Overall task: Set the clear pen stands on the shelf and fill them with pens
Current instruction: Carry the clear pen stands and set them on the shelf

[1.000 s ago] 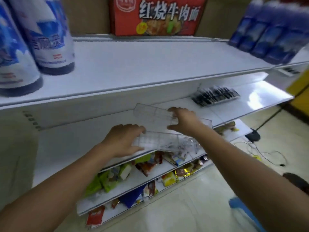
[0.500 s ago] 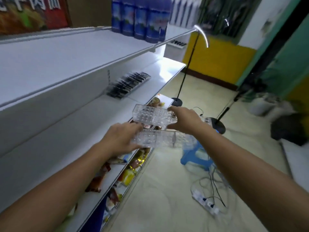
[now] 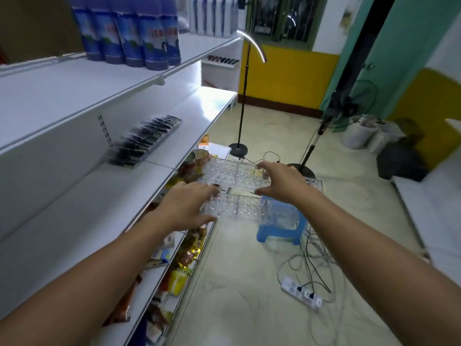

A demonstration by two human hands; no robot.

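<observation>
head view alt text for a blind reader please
Two bare hands each hold a clear pen stand beside a white shelf: the left hand grips the nearer stand, the right hand the farther stand. Some dark pens lie on it; a blue stool stands on the floor.

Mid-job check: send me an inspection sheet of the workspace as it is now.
Surface: white middle shelf, no stand on it yet.
Job's things: nearer stand and farther stand, both clear, held beyond the shelf edge; pens in a row on the shelf, blurred.
Clutter: snack packets below it; blue stool on the floor.
Hands: left hand grips nearer stand; right hand grips farther stand.
Cables: power strip and loose cords on the floor.
Surroundings: blue packs on top shelf; floor lamp.
</observation>
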